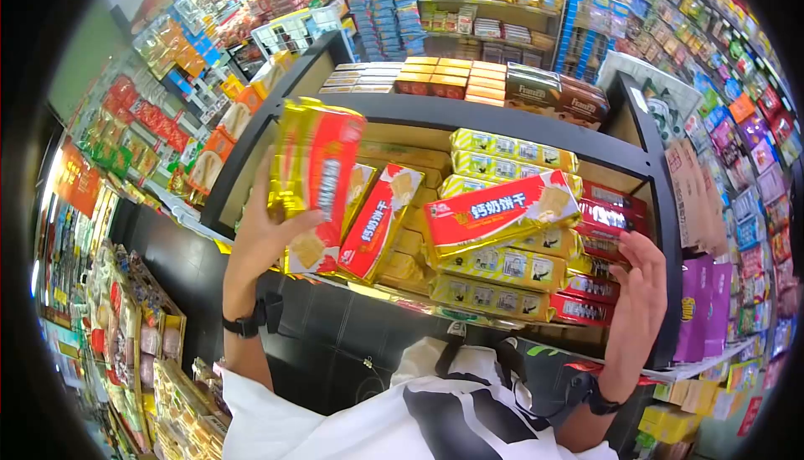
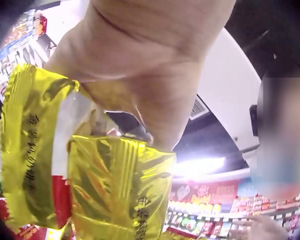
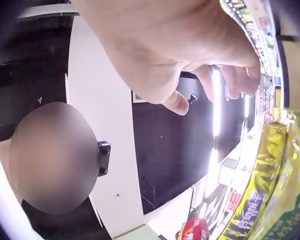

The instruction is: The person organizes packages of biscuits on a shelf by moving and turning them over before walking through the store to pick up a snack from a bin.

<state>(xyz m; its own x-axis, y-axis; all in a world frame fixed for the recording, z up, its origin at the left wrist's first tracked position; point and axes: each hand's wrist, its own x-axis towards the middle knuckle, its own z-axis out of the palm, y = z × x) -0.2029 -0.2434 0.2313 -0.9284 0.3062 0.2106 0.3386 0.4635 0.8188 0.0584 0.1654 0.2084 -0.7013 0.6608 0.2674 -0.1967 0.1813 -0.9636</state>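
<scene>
My left hand (image 1: 261, 234) grips two red-and-gold biscuit packs (image 1: 337, 154), held upright side by side at the left of the shelf bin. In the left wrist view their crimped gold ends (image 2: 122, 185) hang below the palm. Close to them leans another red biscuit pack (image 1: 378, 224). A fourth like it, the calcium-milk biscuit pack (image 1: 502, 213), lies slanted across a stack of yellow striped packs (image 1: 494, 269). At the bin's right side my right hand (image 1: 641, 292) is raised with loosely bent fingers and nothing in it, near some dark red packs (image 1: 586, 286).
Black bin walls (image 1: 649, 154) frame the packs on both sides and behind. Boxed goods (image 1: 431, 74) are stacked beyond the back rail. Purple bags (image 1: 705, 305) hang at the right, and crates of snacks (image 1: 172, 334) stand low on the left.
</scene>
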